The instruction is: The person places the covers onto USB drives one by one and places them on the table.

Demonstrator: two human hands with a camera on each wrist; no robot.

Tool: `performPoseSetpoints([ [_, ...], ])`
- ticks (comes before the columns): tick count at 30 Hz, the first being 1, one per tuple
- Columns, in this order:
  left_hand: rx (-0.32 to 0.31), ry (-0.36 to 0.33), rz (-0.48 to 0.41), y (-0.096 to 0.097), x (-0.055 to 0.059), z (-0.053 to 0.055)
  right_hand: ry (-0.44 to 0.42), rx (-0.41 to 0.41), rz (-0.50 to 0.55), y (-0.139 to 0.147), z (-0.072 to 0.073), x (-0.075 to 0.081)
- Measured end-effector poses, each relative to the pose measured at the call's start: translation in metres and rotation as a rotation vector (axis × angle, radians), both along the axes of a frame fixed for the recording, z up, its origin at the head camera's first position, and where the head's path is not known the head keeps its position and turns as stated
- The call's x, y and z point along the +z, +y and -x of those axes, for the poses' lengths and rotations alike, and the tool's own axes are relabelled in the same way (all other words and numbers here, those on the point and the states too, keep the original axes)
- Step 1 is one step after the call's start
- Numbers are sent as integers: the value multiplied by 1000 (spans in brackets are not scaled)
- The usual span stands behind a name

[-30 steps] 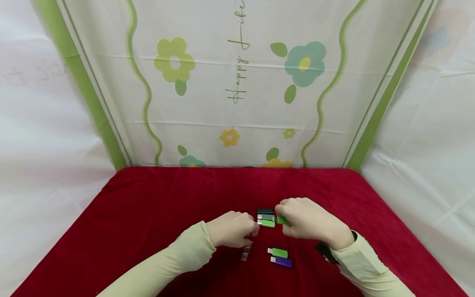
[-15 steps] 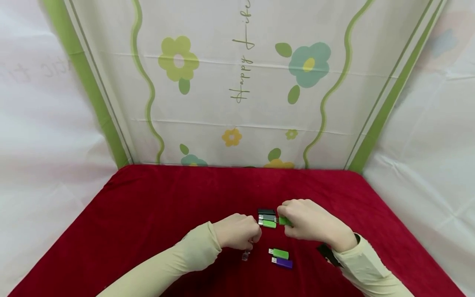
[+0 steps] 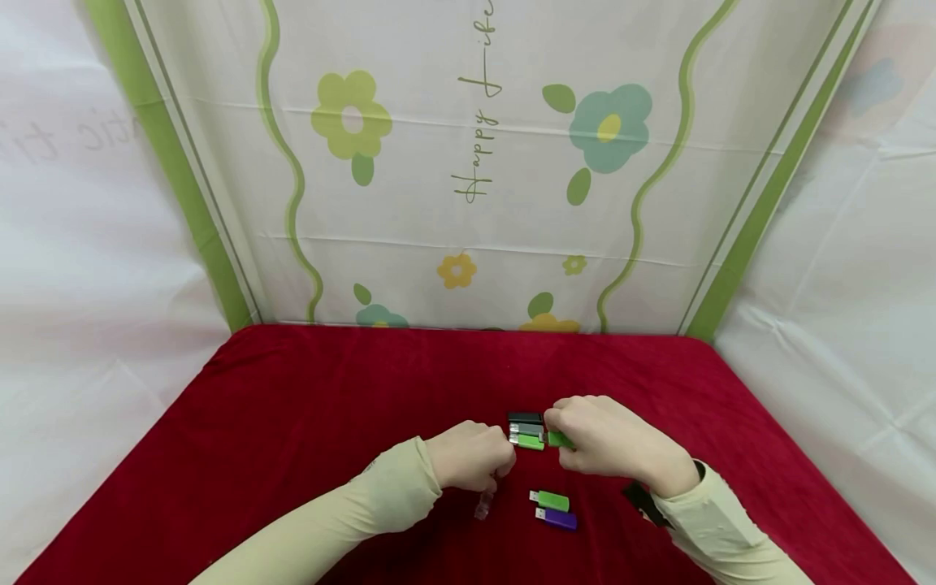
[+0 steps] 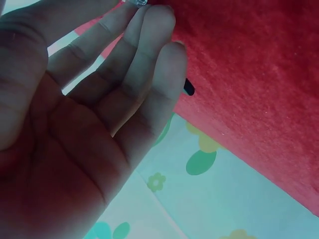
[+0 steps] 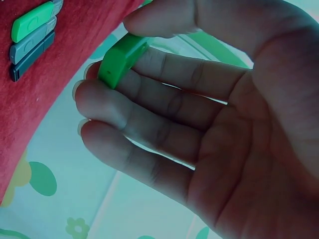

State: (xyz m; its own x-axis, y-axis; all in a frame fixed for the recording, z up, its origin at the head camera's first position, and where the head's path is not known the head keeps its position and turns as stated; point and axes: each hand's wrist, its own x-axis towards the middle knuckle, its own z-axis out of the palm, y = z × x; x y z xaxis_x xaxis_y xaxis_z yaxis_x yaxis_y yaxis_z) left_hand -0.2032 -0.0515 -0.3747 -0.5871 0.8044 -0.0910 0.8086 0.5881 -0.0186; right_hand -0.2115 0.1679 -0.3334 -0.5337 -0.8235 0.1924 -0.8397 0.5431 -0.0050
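Note:
In the head view my right hand (image 3: 607,435) pinches a green USB stick (image 3: 560,439), its plug end pointing left. The right wrist view shows this green stick (image 5: 119,59) between thumb and fingertips. My left hand (image 3: 471,457) is lower left, fingertips pinching at the clear plastic caps (image 3: 483,509) on the cloth. A bit of clear cap (image 4: 141,2) shows at those fingertips in the left wrist view. Between the hands lie a black USB stick (image 3: 525,418), a grey one (image 3: 530,429) and a capped green one (image 3: 530,443), side by side.
Nearer the front, an uncapped green USB stick (image 3: 553,500) and a purple one (image 3: 560,519) lie on the red cloth (image 3: 351,390). A white flowered curtain (image 3: 409,195) stands behind the table, with white sheets on both sides.
My left hand has shifted slightly right and closer over the clear caps, hiding more of them. The right hand keeps its green USB stick and barely moves. The head view has shifted a little.

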Motion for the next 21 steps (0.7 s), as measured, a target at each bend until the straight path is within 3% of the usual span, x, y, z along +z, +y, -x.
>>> performPoseSetpoints([
  [9,-6,52,45,8,-9,3,-27,5,-8,0,-1,0],
  [16,24,61,100,13,-11,3,-21,5,-13,-1,-2,1],
  [21,10,26,10,8,-18,9,-11,12,-8,0,-3,3],
])
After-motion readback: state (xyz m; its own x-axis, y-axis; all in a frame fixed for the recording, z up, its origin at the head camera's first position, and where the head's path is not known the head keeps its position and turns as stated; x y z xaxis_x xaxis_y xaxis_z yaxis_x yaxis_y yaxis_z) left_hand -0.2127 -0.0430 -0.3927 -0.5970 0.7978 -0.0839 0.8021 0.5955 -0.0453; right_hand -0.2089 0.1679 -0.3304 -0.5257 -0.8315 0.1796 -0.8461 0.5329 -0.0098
